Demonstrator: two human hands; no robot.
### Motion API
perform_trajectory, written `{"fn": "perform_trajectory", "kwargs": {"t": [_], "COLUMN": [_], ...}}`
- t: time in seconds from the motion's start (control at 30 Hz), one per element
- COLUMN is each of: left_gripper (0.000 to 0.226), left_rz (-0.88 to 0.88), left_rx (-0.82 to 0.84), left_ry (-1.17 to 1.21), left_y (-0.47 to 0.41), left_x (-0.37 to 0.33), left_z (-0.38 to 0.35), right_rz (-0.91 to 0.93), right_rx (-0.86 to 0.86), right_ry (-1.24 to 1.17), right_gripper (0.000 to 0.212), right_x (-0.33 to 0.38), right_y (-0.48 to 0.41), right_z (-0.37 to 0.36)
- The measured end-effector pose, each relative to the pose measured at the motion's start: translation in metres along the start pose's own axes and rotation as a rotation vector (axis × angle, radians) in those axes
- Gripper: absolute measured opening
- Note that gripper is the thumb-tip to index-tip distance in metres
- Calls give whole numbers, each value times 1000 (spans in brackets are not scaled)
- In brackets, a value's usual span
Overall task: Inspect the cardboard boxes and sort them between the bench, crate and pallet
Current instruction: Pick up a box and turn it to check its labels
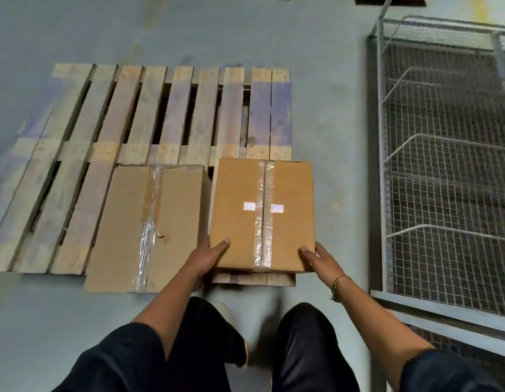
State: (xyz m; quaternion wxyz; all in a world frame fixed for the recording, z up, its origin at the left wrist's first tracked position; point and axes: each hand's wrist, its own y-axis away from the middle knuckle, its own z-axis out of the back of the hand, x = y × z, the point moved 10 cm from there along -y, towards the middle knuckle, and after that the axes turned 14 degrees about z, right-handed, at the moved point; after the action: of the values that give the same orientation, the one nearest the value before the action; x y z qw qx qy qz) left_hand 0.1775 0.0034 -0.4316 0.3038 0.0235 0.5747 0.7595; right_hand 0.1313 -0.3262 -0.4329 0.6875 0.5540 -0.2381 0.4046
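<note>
We look down on a wooden pallet (166,114) lying on the grey floor (330,108), with a wire crate (380,193) well apart on our right. Two cardboard boxes lie side by side at the pallet's near edge. The wider box (124,227), on the left, overhangs that edge (its tape (149,210) looks wrinkled and torn). The smaller taped box (237,222) is at the near right corner; whether it is resting or just lifted, we cannot tell. Our left hand (209,256) and right hand (319,260) clamp its two near corners, thumbs on top. Gripped at one end only, it could tip away and drop, or knock the neighbour just beside it. A gold bracelet (339,281) circles our right wrist.
</note>
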Motion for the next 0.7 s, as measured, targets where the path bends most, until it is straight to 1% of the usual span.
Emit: {"fn": "perform_trajectory", "kwargs": {"t": [0.1,0.17,0.27,0.33,0.43,0.5,0.57,0.63,0.7], "left_gripper": [70,66,68,61,58,57,55,51,49], "left_rz": [-84,-121,-189,-255,-398,-530,-663,-774,-868], "left_rx": [-48,-61,-30,8,11,-12,-18,-7,39], "left_ry": [138,231,295,322,327,331,374,432,449], "left_y": [41,74,138,190,287,354,421,476,517], "left_x": [-29,-52,-100,-136,-195,-237,-273,-302,-326], "left_z": [5,11,19,23,30,31,24,10,-18], "right_rz": [65,39,-15,0,99,215,345,444,518], "right_rx": [-103,-200,-298,-357,-477,-565,-638,-738,-844], "right_ry": [-112,-237,-393,-442,-506,-511,-470,-426,-417], "right_gripper": [50,49,39,36,45,45,57,69,68], "right_x": [30,55,97,132,192,234,272,297,306], "right_y": [19,43,95,140,212,261,312,360,404], "right_z": [22,43,77,106,167,213,254,294,333]}}
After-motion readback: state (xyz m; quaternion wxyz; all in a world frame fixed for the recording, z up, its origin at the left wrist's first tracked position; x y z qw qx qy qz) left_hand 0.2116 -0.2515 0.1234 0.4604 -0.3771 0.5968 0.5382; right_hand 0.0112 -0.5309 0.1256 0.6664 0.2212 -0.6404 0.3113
